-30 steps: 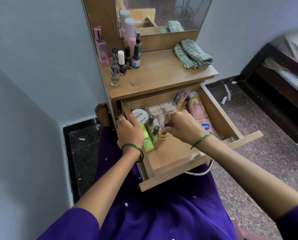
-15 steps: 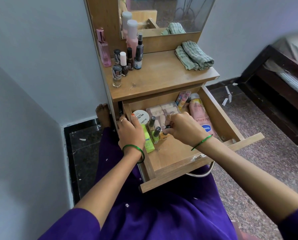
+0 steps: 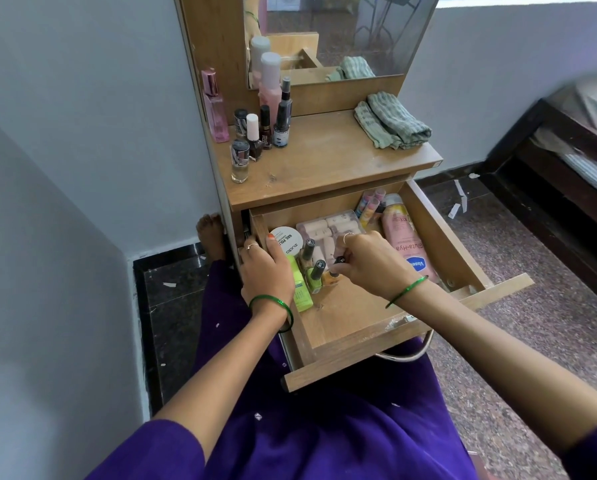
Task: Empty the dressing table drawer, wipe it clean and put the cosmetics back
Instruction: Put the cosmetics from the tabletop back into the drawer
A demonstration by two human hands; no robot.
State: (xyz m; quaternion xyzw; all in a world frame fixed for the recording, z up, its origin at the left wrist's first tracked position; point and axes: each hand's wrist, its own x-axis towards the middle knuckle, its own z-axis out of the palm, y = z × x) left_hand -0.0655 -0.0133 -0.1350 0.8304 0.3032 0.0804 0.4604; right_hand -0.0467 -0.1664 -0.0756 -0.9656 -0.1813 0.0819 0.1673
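A folded cloth lies on the tabletop, bottles grouped at its left; the open drawer holds a round tub, lotion and polish bottles; the left hand grips the drawer's left wall; the right hand pinches an orange bottle by its cap.

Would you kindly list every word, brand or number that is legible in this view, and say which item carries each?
"zudio" and "NAIL POLI", cut off by the left hand: round white lid at the drawer's left.
"Gluta-Hya", cut off by the right hand, and the partly hidden logo "Vase": pink lotion bottle lying along the right side.
Too small or blurred to read: the yellow-green tube, the nail polish caps in the drawer, and the small dark bottles on the tabletop.
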